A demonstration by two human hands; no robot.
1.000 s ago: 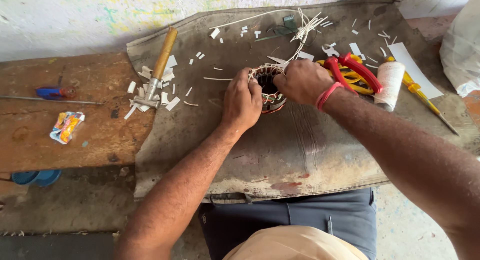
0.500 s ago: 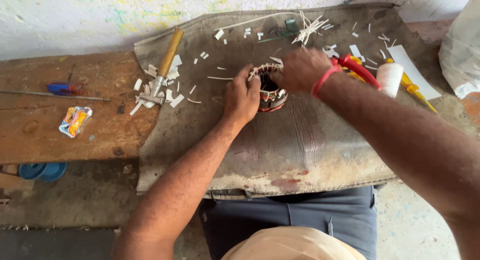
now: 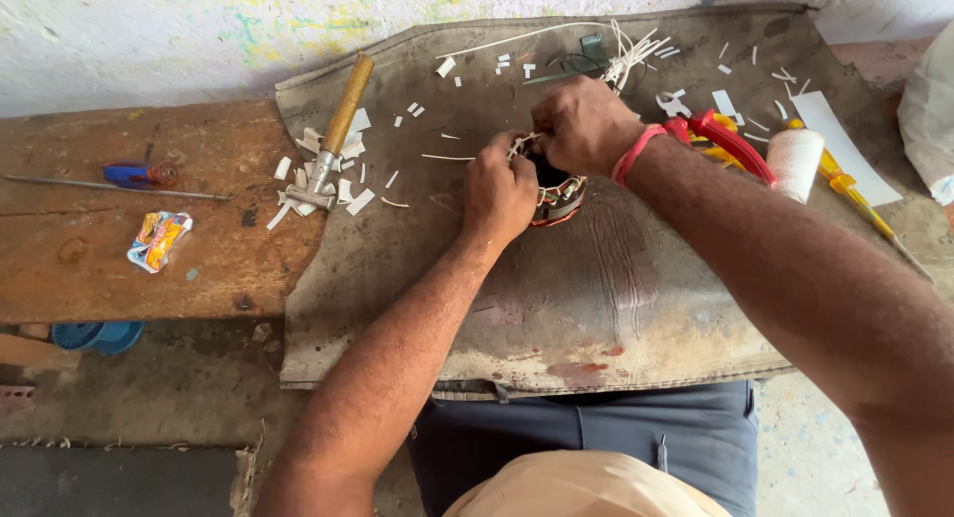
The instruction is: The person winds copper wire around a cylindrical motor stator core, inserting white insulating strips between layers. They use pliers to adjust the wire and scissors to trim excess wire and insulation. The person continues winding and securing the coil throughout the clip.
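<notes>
- The left hand point(image 3: 500, 191) is curled closed on the near-left rim of the stator point(image 3: 556, 191), knuckles up, fingers bent tight over its edge.
- The right hand point(image 3: 584, 125) lies over the stator's far side, fingers folded down into the windings; whether they pinch a wire or a paper slip I cannot tell.
- The stator sits between the two sets of fingers on the grey mat point(image 3: 596, 298), its copper coils showing just under the right fingertips.
- A red band point(image 3: 636, 154) circles the right wrist.
- Right of the right fingers: red-handled pliers point(image 3: 730, 144), a white roll point(image 3: 795, 161), a yellow screwdriver point(image 3: 857, 197).
- Left of the left fingers, well apart: a wooden-handled hammer point(image 3: 336, 129) among white paper scraps point(image 3: 350, 194).
- Farther left on the bench point(image 3: 119, 268): a blue screwdriver point(image 3: 134, 174) and a wrapper point(image 3: 157, 239).
</notes>
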